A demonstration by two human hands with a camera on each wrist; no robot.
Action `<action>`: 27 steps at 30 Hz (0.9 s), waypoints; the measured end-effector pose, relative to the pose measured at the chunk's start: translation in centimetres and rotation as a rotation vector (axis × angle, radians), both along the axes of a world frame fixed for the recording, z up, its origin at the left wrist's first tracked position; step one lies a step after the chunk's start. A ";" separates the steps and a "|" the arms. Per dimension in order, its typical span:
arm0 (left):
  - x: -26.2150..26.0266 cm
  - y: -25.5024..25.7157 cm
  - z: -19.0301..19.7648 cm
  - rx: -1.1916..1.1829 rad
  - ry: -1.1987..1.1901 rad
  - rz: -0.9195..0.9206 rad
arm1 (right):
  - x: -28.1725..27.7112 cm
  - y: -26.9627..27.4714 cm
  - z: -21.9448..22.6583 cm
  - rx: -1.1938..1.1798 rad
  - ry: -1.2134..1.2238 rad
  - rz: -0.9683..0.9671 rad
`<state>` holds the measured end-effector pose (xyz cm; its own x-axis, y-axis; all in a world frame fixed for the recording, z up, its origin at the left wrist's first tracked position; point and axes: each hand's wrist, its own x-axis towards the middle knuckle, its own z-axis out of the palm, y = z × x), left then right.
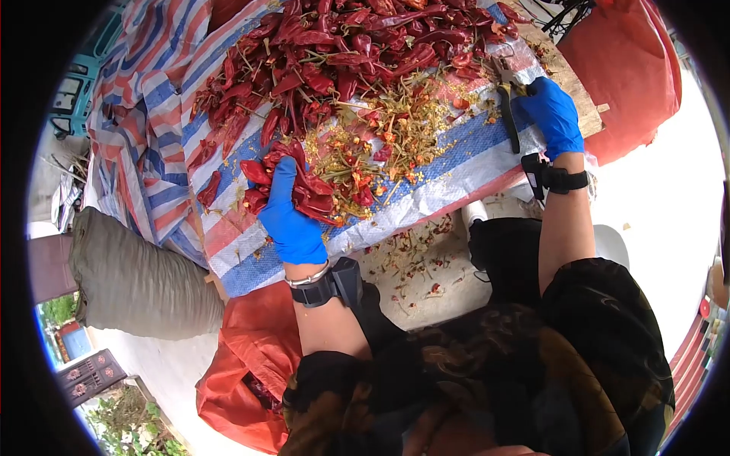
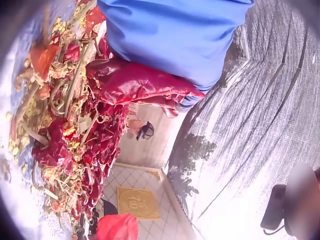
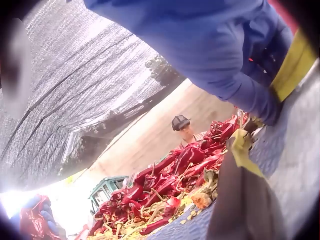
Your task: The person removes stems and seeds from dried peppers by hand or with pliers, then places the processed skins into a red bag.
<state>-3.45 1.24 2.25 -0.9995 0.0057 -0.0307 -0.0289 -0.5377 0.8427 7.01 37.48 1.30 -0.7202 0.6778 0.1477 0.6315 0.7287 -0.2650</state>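
Note:
My left hand (image 1: pixel 293 220), in a blue glove, grips a bunch of dried red chili peppers (image 1: pixel 312 196) near the front edge of the covered table. In the left wrist view, a glossy chili (image 2: pixel 140 85) lies right under the gloved fingers. At the table's right side, my blue-gloved right hand (image 1: pixel 553 115) holds one handle of pruning shears (image 1: pixel 508 114) with yellow and black grips. The shears' handles are spread, with their metal end pointing away from me. Bits of cut stem and yellow seeds (image 1: pixel 411 114) lie between the two hands.
A large heap of red chilies (image 1: pixel 357 45) covers the far part of the striped sheet (image 1: pixel 251 258). A red sack (image 1: pixel 623 68) stands at the right, another red bag (image 1: pixel 255 357) below left. A grey-green sack (image 1: pixel 144 273) is at the left. Scraps litter the floor (image 1: pixel 414 270).

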 end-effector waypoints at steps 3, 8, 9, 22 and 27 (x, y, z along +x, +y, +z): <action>0.5 0.3 0.3 0.023 -0.019 0.014 | 0.3 0.0 -0.4 0.010 0.005 0.014; 0.9 0.1 0.0 0.023 0.019 -0.012 | 1.0 -1.2 1.6 -0.156 0.177 0.127; 1.1 0.2 0.2 0.010 0.017 0.004 | 1.2 -1.6 2.0 -0.156 0.241 0.185; 4.1 -2.3 1.0 -0.037 0.189 -0.065 | 3.1 -10.0 5.8 -0.885 0.321 0.328; 4.4 -3.7 0.9 -0.024 0.197 -0.032 | 3.8 -14.0 8.3 -0.907 0.554 0.639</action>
